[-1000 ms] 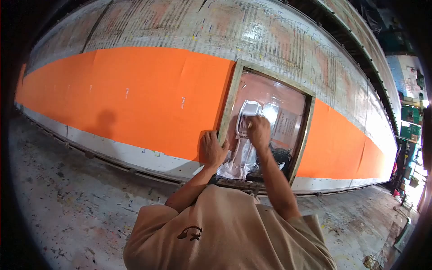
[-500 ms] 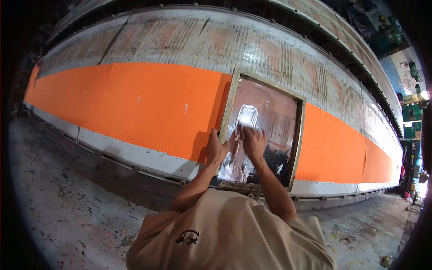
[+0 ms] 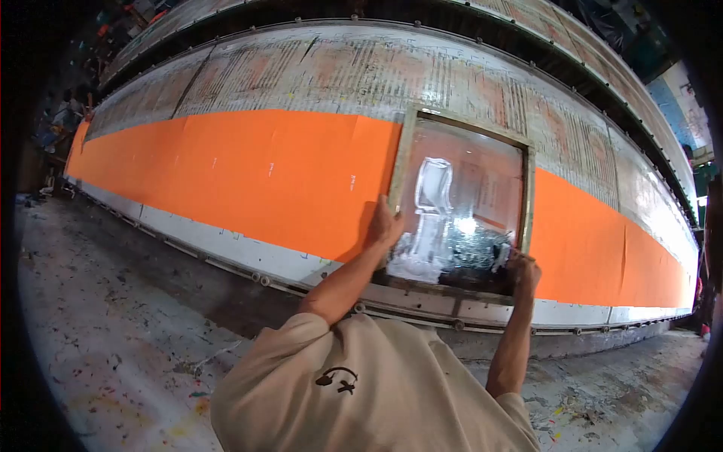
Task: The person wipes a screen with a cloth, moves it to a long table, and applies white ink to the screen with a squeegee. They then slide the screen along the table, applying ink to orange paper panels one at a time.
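Observation:
A screen printing frame (image 3: 529, 194) with wooden sides lies across the orange fabric (image 3: 294, 177) on the long table. White ink (image 3: 423, 252) streaks the left part of its mesh, and a dark patch shows at the near right. My left hand (image 3: 385, 226) is closed around the frame's left side. At the near right corner, my right hand (image 3: 525, 273) is closed on the right side. The near edge of the frame looks slightly raised off the table. What lies under the mesh is mostly hidden.
Small white printed marks (image 3: 352, 183) run along the fabric left of the frame. A metal rail with bolts (image 3: 260, 280) edges the table's near side. Another long table (image 3: 527, 22) stands beyond. The paint-spattered floor (image 3: 135, 324) lies on my side.
My right hand has left the middle of the mesh and moved right onto the frame's side. My left hand stays on the left side. The view has shifted and the frame appears tilted.

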A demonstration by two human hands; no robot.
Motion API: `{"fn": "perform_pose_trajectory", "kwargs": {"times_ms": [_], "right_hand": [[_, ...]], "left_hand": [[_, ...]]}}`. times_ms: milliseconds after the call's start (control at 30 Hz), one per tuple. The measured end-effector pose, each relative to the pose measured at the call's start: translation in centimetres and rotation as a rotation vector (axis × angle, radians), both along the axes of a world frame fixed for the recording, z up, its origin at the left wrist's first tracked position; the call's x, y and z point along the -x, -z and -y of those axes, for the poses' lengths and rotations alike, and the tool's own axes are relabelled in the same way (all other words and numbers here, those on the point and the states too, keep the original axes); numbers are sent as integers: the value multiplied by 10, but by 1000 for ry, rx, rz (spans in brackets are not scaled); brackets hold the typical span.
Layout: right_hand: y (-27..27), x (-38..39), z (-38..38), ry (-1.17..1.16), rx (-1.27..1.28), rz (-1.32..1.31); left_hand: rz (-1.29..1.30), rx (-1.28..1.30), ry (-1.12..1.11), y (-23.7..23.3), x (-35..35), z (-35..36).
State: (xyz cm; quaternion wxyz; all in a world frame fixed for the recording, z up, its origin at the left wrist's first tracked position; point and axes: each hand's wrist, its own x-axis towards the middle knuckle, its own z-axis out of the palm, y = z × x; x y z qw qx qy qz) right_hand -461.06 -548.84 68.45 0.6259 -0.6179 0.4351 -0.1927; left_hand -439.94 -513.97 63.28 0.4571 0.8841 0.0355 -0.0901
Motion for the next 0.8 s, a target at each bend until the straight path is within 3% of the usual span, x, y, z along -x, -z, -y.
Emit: {"fn": "perform_pose_trajectory", "kwargs": {"times_ms": [100, 167, 200, 300, 333, 467, 567, 633, 767, 800], "right_hand": [[17, 41, 60, -16, 0, -65], [49, 73, 79, -28, -80, 204], [26, 80, 63, -48, -157, 86], [20, 96, 37, 28, -134, 63], [26, 100, 41, -44, -98, 77], [57, 96, 44, -89, 11, -45], [41, 83, 16, -179, 53, -259], [5, 51, -48, -374, 869, -620], [-27, -103, -94, -1013, 969, -513], [-32, -145, -93, -1033, 1013, -380]], "left_hand": [[-10, -28, 0, -11, 43, 37], [93, -29, 44, -2, 63, 41], [223, -80, 15, 13, 70, 39], [229, -228, 26, -4, 72, 30], [297, -296, 74, -8, 71, 28], [209, -358, 88, -8, 69, 27], [181, -258, 33, -2, 72, 26], [190, -203, 41, -5, 71, 26], [207, -176, 42, -5, 71, 22], [185, -193, 53, -10, 68, 21]]}}
